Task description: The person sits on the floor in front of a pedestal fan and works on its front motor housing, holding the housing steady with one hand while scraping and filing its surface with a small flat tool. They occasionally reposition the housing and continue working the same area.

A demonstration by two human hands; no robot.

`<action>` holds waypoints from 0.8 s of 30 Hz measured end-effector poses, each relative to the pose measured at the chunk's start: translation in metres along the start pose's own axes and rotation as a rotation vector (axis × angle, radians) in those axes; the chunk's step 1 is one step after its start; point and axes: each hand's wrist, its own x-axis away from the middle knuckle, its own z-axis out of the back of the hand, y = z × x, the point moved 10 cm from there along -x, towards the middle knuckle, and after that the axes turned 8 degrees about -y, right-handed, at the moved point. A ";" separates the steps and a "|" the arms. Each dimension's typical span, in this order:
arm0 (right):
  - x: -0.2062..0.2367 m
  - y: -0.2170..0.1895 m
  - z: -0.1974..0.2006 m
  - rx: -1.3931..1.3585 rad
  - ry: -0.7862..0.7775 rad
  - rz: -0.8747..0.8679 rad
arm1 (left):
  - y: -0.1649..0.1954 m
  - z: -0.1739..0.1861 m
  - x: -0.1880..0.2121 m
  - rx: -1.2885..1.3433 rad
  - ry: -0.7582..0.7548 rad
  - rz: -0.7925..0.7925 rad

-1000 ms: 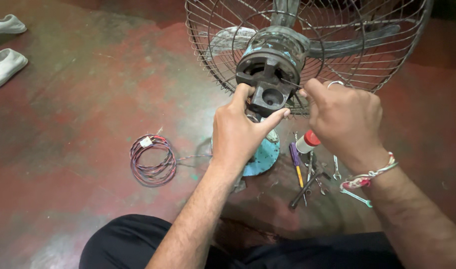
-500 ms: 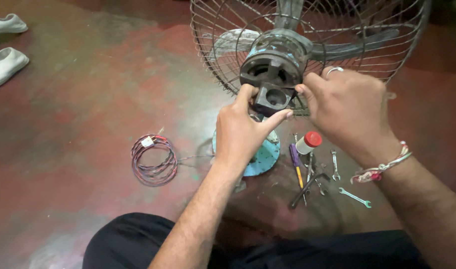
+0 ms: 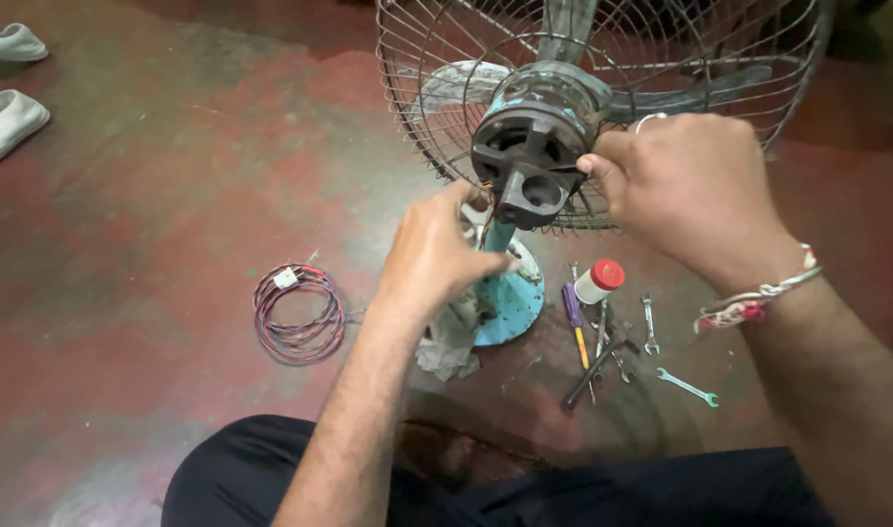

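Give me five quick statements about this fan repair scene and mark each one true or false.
1. The right hand rests against the dark motor housing at the back of the fan. True.
2. A coil of wire lies on the floor beside the left hand. True.
3. The small white bottle has a green cap. False: its cap is red.
4. The fan's wire guard has been taken off and lies flat on the floor. False: it stands upright on the fan, behind the motor.
5. Spanners and a purple-handled screwdriver lie near the round blue base. True.
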 end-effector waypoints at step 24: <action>0.050 0.001 -0.055 -0.825 0.217 -0.317 | -0.005 0.020 -0.005 0.274 0.198 -0.144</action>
